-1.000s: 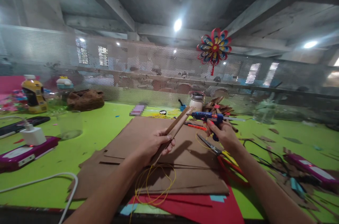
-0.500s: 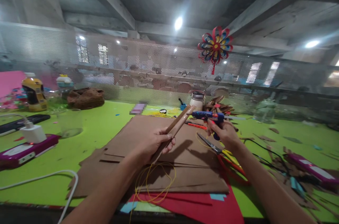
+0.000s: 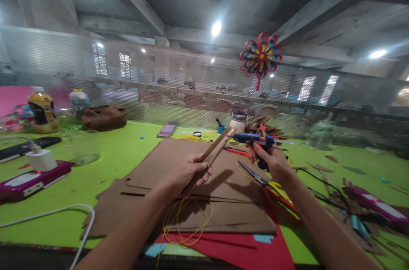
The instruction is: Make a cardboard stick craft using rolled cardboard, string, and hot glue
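My left hand [image 3: 195,173] is closed around the lower part of a folded brown cardboard strip [image 3: 216,147], which slants up and to the right. Shiny glue shows near the strip's upper end. In my right hand [image 3: 271,160] is a blue glue gun [image 3: 251,137], its nozzle pointing left at the strip's upper end; whether they touch I cannot tell. Below both hands lie stacked brown cardboard sheets [image 3: 153,168]. Scissors [image 3: 255,173] with yellow and orange handles rest beneath my right wrist. A loop of yellow string [image 3: 188,219] hangs over the front of the stack.
Purple power strips lie at left [image 3: 60,174] and right [image 3: 377,204]. A clear plastic cup [image 3: 84,148], a yellow bottle [image 3: 43,112] and a brown cloth-like bundle [image 3: 104,117] stand at left. Behind are a white jar [image 3: 238,122] and a perforated screen [image 3: 179,87]. Cardboard scraps [image 3: 367,227] litter the right.
The glue gun has shifted slightly to the right along with my right hand. My left hand keeps the cardboard strip in nearly the same place.
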Action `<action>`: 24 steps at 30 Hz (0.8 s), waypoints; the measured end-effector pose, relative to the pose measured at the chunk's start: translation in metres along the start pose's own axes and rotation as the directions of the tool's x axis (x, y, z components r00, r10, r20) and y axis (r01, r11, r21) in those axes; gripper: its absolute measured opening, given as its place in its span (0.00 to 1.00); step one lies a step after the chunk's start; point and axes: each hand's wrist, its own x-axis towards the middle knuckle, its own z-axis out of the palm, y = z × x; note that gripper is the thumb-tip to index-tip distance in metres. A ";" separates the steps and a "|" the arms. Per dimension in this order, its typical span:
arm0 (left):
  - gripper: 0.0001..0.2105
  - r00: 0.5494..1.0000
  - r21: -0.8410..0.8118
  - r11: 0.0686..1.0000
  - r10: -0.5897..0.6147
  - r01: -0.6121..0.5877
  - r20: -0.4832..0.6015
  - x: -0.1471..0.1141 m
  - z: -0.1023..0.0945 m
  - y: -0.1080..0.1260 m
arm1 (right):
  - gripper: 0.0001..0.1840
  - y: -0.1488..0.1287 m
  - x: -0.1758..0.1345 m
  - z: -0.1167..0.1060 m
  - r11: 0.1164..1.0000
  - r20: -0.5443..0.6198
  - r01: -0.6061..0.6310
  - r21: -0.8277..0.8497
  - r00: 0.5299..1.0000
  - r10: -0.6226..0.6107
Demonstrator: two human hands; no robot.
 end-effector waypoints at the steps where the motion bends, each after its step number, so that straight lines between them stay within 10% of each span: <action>1: 0.07 1.000 0.008 1.000 0.003 -0.003 0.002 0.000 0.000 0.000 | 0.22 0.002 0.001 0.000 1.000 -0.027 -0.010 -0.005 1.000 0.010; 18: 0.08 0.999 -0.040 0.999 0.032 -0.032 -0.010 0.001 0.000 -0.001 | 0.20 0.003 -0.005 0.011 0.997 0.132 -0.042 0.062 0.991 0.033; 24: 0.07 1.000 -0.052 0.998 0.027 -0.027 -0.002 0.002 -0.001 -0.001 | 0.21 0.008 0.000 0.005 0.999 0.030 -0.003 -0.036 1.000 0.004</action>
